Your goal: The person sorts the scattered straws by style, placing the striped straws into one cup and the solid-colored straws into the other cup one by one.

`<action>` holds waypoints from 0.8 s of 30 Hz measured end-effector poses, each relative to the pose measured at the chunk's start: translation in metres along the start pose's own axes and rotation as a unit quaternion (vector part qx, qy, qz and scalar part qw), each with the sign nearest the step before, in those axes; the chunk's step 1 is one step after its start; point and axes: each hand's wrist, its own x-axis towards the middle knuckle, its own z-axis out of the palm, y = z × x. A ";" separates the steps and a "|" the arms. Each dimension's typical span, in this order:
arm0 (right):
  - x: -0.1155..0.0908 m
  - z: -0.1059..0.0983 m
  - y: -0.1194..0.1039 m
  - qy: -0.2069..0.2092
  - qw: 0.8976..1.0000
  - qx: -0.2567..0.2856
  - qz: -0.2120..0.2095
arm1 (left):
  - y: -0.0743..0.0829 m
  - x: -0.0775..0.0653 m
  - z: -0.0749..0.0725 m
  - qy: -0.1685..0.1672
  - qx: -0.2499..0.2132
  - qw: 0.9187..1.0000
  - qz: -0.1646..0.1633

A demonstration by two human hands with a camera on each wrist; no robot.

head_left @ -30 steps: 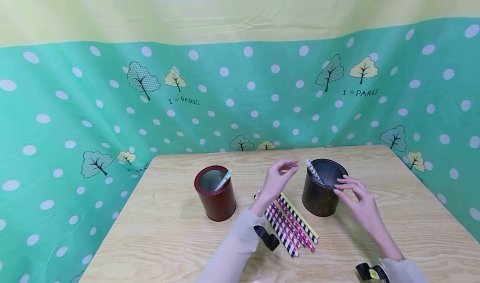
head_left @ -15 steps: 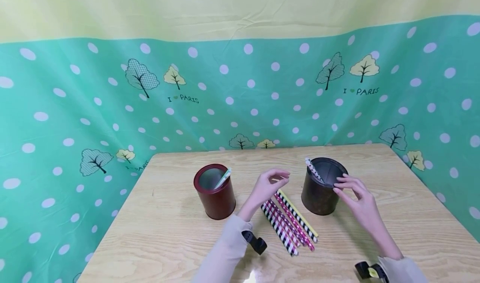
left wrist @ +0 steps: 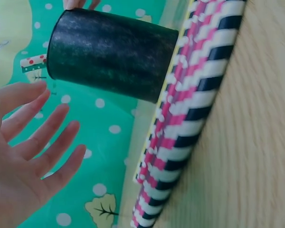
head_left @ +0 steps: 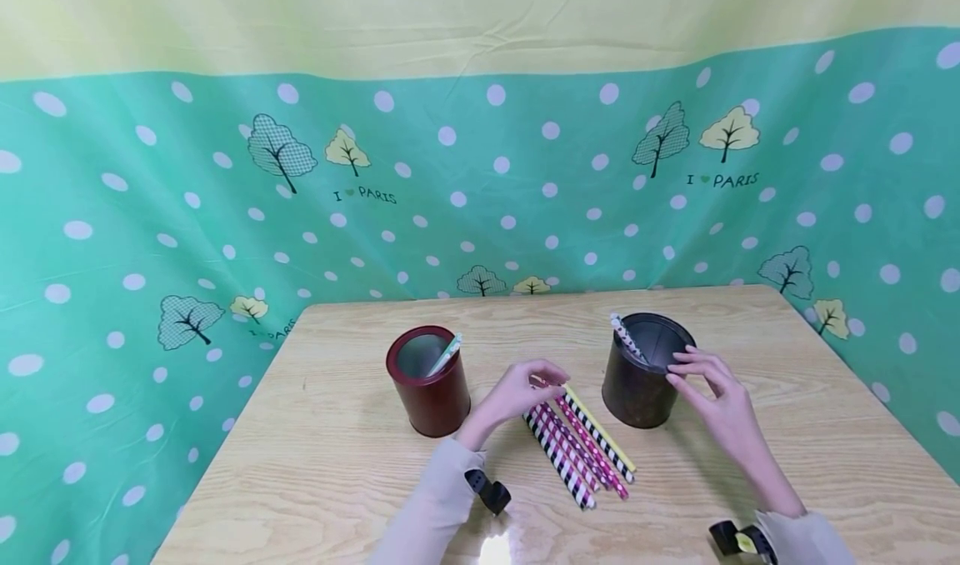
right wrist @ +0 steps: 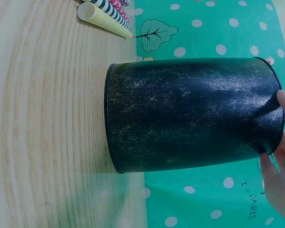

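Observation:
My left hand (head_left: 517, 390) hovers over a bundle of striped and dotted paper straws (head_left: 573, 457). In the left wrist view its fingers (left wrist: 54, 147) are spread, loosely bent and hold nothing. At the right, a black can (head_left: 637, 394) stands upright on the table with one patterned straw (head_left: 627, 337) leaning at its rim. My right hand (head_left: 712, 390) holds this can's near right rim, its fingertips on the edge. In the right wrist view, fingertips (right wrist: 268, 164) touch the outside of the wall near the rim. Other fingers there are partly hidden.
A dark red can (head_left: 435, 402) stands left of the straws, with a light green and white straw (head_left: 447, 354) leaning in it. The wooden table (head_left: 315, 465) ends at a green dotted cloth (head_left: 420, 240) behind and at the sides.
My left hand has moved left and down, away from the black can to over the straws. The right hand stays at the black can's rim. The view has tilted slightly.

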 end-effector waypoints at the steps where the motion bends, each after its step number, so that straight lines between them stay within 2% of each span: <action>1: 0.000 0.000 0.000 0.000 1.000 0.001 0.000 | -0.003 -0.001 -0.001 -0.007 0.005 1.000 0.004; 6: 0.000 0.000 0.000 0.001 1.000 0.003 0.000 | -0.010 -0.007 -0.004 -0.044 0.022 0.999 0.007; 8: 0.000 0.000 -0.001 0.001 1.000 0.002 0.000 | -0.007 -0.011 -0.006 -0.056 0.028 0.998 0.001; 11: 0.000 0.000 -0.002 0.002 1.000 0.001 0.000 | -0.009 -0.014 -0.007 -0.068 0.044 0.997 -0.004; 17: 0.000 0.000 -0.003 0.000 1.000 -0.003 0.004 | -0.018 -0.015 -0.008 -0.087 0.079 0.993 0.011; 24: 0.000 0.000 -0.001 0.001 1.000 0.002 -0.001 | -0.024 -0.019 -0.009 -0.112 0.113 0.987 0.005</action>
